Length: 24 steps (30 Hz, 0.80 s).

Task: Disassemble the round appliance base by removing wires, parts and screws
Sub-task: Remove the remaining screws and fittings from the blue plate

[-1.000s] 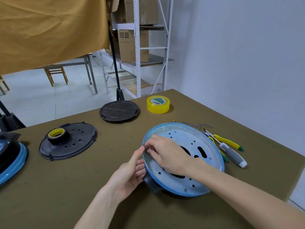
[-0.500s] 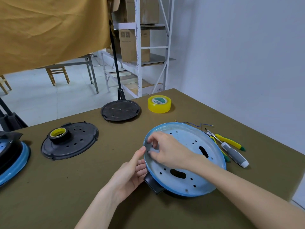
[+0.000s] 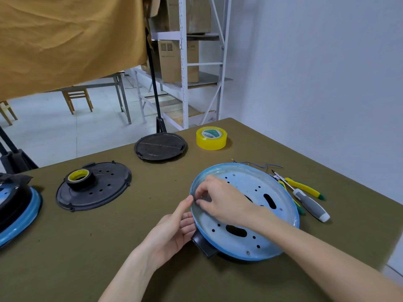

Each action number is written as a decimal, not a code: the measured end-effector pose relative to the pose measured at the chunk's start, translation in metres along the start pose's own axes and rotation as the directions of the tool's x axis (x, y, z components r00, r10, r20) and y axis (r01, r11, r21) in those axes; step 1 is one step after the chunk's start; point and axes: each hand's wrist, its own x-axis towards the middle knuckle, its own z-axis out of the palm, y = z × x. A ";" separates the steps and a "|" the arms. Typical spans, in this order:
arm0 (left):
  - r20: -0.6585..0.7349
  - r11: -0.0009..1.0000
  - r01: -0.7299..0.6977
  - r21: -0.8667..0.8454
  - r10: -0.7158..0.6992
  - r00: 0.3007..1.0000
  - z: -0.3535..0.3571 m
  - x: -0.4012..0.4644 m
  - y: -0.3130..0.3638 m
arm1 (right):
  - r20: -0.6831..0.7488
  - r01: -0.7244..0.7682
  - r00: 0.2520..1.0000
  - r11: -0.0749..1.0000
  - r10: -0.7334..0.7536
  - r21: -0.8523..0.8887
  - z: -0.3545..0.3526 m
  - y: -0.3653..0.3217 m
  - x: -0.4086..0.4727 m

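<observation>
The round blue appliance base (image 3: 246, 182) lies on the olive table, its pale inner face up with holes and slots. A black part (image 3: 204, 245) sticks out under its near-left edge. My left hand (image 3: 172, 234) holds the left rim, thumb on the edge and fingers curled underneath. My right hand (image 3: 222, 201) reaches across the base, and its curled fingertips pinch something small at the left rim next to my left thumb. What it pinches is too small to make out. Thin loose wires (image 3: 259, 165) lie behind the base.
A grey-handled screwdriver (image 3: 309, 203) and a yellow-handled tool (image 3: 303, 187) lie right of the base. A yellow tape roll (image 3: 211, 138) and a black round cover (image 3: 160, 146) sit behind it. To the left are a black perforated disc (image 3: 104, 188) carrying a tape roll (image 3: 80, 178) and another blue base (image 3: 19, 214).
My right hand has risen from lying flat over the base, and its fingers have drawn together into a pinch at the left rim, uncovering the slots. The left hand has stayed on the rim.
</observation>
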 end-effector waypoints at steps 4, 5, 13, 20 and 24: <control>-0.012 1.000 -0.005 -0.011 0.005 1.000 0.001 -0.001 0.000 | -0.023 -0.033 0.999 0.999 0.034 0.030 -0.003 -0.001 -0.001; -0.014 1.000 -0.003 -0.014 0.003 1.000 0.000 -0.001 0.000 | -0.049 -0.054 0.997 0.999 0.055 0.004 -0.002 -0.002 -0.001; 0.018 1.000 -0.004 -0.003 0.004 1.000 -0.001 0.001 -0.001 | 0.013 -0.002 1.000 0.999 0.001 0.042 -0.003 0.001 0.002; 0.035 1.000 0.003 -0.009 -0.003 0.999 -0.003 0.003 -0.003 | 0.036 0.104 0.994 0.990 -0.101 -0.091 -0.002 -0.001 0.005; 0.042 1.000 0.006 -0.019 -0.005 0.999 -0.004 0.004 -0.003 | 0.046 0.168 0.985 0.984 -0.165 -0.057 -0.005 0.003 0.005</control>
